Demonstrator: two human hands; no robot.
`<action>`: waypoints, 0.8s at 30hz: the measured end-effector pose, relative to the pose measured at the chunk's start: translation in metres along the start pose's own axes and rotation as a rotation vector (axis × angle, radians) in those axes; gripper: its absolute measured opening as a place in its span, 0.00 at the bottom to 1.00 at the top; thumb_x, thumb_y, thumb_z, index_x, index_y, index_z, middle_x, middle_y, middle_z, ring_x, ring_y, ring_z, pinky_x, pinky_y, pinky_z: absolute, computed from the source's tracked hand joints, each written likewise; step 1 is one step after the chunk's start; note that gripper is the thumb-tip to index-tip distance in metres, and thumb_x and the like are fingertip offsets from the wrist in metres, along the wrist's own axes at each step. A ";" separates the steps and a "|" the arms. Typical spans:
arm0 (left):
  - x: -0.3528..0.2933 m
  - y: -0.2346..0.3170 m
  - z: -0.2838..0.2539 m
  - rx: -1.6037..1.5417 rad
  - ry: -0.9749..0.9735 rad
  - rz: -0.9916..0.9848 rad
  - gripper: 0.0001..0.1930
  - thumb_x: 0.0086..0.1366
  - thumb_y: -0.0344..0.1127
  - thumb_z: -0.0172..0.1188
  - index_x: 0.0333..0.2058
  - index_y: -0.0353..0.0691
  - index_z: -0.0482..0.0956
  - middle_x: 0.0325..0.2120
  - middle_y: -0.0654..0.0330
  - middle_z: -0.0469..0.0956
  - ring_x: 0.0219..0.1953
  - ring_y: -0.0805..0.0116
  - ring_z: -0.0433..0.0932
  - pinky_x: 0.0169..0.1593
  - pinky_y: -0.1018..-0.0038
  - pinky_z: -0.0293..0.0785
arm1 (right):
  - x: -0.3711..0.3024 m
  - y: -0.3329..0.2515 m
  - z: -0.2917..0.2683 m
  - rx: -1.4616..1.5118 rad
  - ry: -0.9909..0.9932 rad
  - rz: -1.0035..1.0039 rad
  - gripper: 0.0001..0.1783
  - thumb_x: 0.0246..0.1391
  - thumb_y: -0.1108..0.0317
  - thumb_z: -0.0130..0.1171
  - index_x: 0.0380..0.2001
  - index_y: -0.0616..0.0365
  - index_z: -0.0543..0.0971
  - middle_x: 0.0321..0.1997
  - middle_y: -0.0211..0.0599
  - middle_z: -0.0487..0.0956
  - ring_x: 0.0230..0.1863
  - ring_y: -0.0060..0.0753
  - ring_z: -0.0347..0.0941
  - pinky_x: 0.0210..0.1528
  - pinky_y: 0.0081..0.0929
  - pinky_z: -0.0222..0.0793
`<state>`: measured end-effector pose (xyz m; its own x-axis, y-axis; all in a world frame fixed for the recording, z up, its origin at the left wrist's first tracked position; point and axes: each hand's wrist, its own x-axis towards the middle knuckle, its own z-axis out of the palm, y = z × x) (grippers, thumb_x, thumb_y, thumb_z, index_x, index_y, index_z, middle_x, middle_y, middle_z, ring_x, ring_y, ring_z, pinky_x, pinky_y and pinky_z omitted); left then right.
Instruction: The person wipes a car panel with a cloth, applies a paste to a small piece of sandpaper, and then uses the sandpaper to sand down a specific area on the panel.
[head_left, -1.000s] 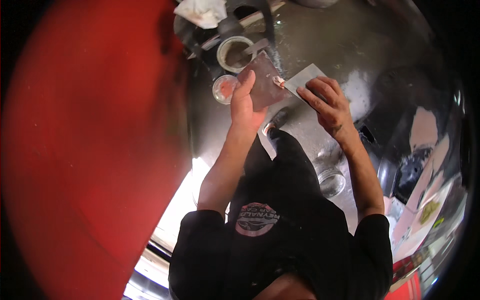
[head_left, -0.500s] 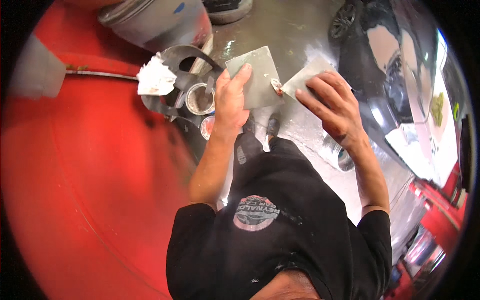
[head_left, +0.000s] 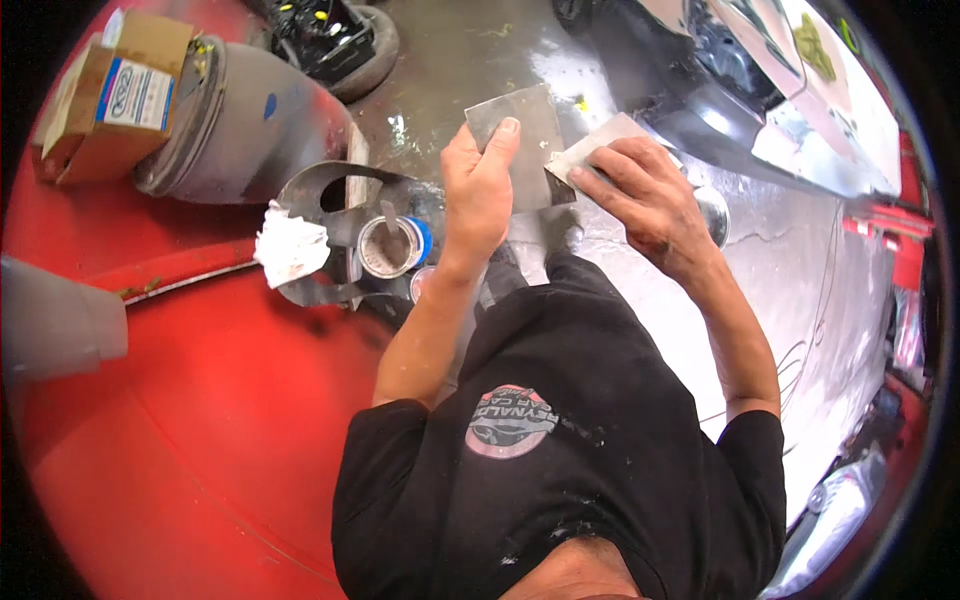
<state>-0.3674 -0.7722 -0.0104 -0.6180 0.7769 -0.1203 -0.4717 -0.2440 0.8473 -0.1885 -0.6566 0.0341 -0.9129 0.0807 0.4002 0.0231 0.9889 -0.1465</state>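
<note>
My left hand [head_left: 476,205] grips a square, flat grey plate [head_left: 528,130], thumb on top of its face. In my right hand [head_left: 655,200] is a thin, pale filler spreader [head_left: 618,133], with the fingers bent over it. One corner of the spreader reaches the right edge of the plate; whether they touch I cannot tell. Left of my left wrist stands an open can [head_left: 385,250] with a brownish inside and a flat stick or blade in it. A smaller round can or lid [head_left: 422,283] is partly hidden behind my left forearm.
A crumpled white cloth or paper [head_left: 290,245] lies on a dark stand [head_left: 290,195] with cut-out openings. Behind are a grey drum [head_left: 265,125] and a cardboard box [head_left: 120,115]. A red panel [head_left: 220,420] fills the left side; a car [head_left: 740,80] stands at upper right.
The view has shifted, bringing the cardboard box into sight. My hands still hold both flat pieces, slightly closer together. A small whitish-red blob seen between them earlier no longer shows.
</note>
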 end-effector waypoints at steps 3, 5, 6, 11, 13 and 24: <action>0.006 -0.012 0.007 0.033 -0.043 -0.001 0.12 0.73 0.33 0.56 0.51 0.33 0.79 0.42 0.59 0.82 0.41 0.72 0.82 0.46 0.72 0.80 | -0.016 -0.005 -0.001 0.024 -0.013 0.051 0.21 0.45 0.73 0.60 0.46 0.56 0.83 0.48 0.36 0.78 0.52 0.46 0.75 0.55 0.44 0.73; 0.009 -0.024 0.012 0.070 -0.042 0.005 0.12 0.73 0.32 0.55 0.50 0.33 0.79 0.42 0.58 0.82 0.41 0.72 0.82 0.46 0.73 0.79 | -0.029 -0.008 -0.002 0.050 -0.011 0.105 0.21 0.43 0.76 0.61 0.45 0.58 0.83 0.46 0.37 0.78 0.51 0.45 0.75 0.54 0.43 0.74; 0.011 -0.027 0.014 0.083 -0.050 0.000 0.12 0.73 0.32 0.55 0.50 0.33 0.79 0.42 0.58 0.82 0.41 0.72 0.82 0.46 0.72 0.80 | -0.036 -0.009 -0.002 0.057 0.005 0.123 0.21 0.43 0.78 0.60 0.44 0.59 0.83 0.45 0.37 0.78 0.50 0.44 0.76 0.53 0.42 0.75; 0.025 -0.026 0.041 0.094 -0.045 0.069 0.12 0.73 0.33 0.56 0.50 0.32 0.78 0.40 0.57 0.83 0.41 0.71 0.82 0.46 0.70 0.81 | -0.077 -0.001 -0.016 0.117 -0.004 0.232 0.21 0.41 0.84 0.59 0.43 0.62 0.84 0.43 0.40 0.80 0.49 0.46 0.78 0.51 0.40 0.76; 0.024 -0.028 0.055 0.020 -0.069 -0.012 0.13 0.73 0.34 0.56 0.51 0.31 0.77 0.41 0.56 0.82 0.41 0.68 0.83 0.46 0.69 0.82 | -0.091 0.002 -0.023 0.218 0.167 0.342 0.23 0.42 0.81 0.60 0.45 0.58 0.84 0.45 0.39 0.81 0.49 0.47 0.78 0.52 0.41 0.75; -0.023 -0.077 0.157 -0.055 -0.175 -0.263 0.12 0.75 0.34 0.54 0.49 0.32 0.77 0.40 0.58 0.83 0.36 0.70 0.83 0.44 0.70 0.81 | -0.194 0.033 -0.060 0.026 0.279 0.462 0.26 0.45 0.86 0.55 0.49 0.59 0.84 0.49 0.43 0.80 0.51 0.49 0.77 0.52 0.40 0.75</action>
<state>-0.2180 -0.6802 0.0086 -0.3554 0.9043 -0.2364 -0.6367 -0.0491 0.7695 0.0133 -0.6321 0.0061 -0.6669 0.5396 0.5139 0.3830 0.8398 -0.3848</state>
